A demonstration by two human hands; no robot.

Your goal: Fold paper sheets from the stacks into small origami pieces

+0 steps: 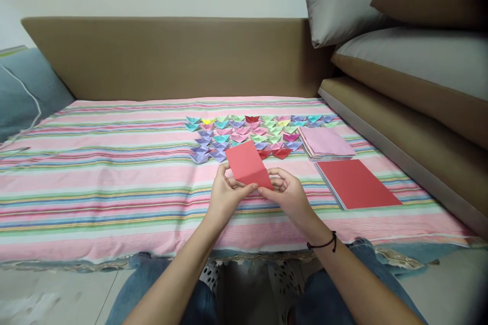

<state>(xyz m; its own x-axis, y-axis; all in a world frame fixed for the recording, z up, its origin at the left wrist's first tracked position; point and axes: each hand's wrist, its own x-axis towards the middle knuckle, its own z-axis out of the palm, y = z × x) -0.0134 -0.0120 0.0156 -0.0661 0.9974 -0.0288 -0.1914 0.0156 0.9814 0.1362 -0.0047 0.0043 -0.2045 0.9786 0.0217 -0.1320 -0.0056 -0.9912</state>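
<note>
A red sheet of paper (249, 162) is held up in front of me, tilted, with a crease across its lower part. My left hand (229, 188) grips its lower left side, thumb on the near edge and fingers behind. On the other side my right hand (284, 188) pinches the lower right edge, its thumb close to the left thumb. Just beyond the sheet lie several rows of small folded paper boats (240, 131) in purple, teal, green, pink, yellow and red. Parts of the nearest row are hidden behind the sheet.
To the right lie a stack of pink-topped paper (326, 141) and a larger stack topped with red paper (358, 183). Under everything spreads a striped cloth (95, 193). Grey and brown cushions (412, 66) are piled at the right, and a brown backrest (183, 58) stands behind.
</note>
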